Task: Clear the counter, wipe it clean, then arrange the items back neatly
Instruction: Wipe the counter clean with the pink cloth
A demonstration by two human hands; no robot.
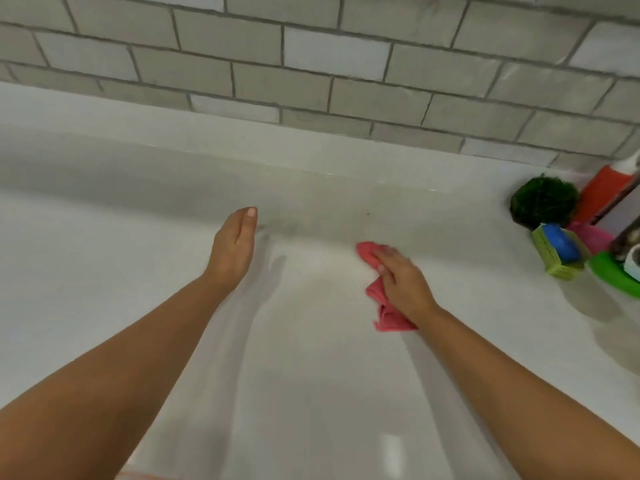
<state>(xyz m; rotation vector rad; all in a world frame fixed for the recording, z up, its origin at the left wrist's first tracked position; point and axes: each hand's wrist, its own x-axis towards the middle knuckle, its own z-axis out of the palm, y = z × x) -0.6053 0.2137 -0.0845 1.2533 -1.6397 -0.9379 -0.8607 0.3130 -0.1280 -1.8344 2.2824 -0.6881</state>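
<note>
Left hand (232, 247) over the white counter (104, 258), fingers straight and pressed together, holding nothing; contact with the surface unclear. Right hand (401, 283) lies flat on a pink cloth (379, 303) mid-counter, fingers straight, slightly spread, blurred. Far right, bunched together: green moss ball (543, 201), orange bottle (604, 192), blue item (561, 242) in a yellow-green holder (554, 265).

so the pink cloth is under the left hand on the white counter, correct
Not quite. The pink cloth is under the right hand, not the left. The head view shows the right hand's fingers lying flat on it on the white counter, while the left hand is open and holds nothing.
</note>
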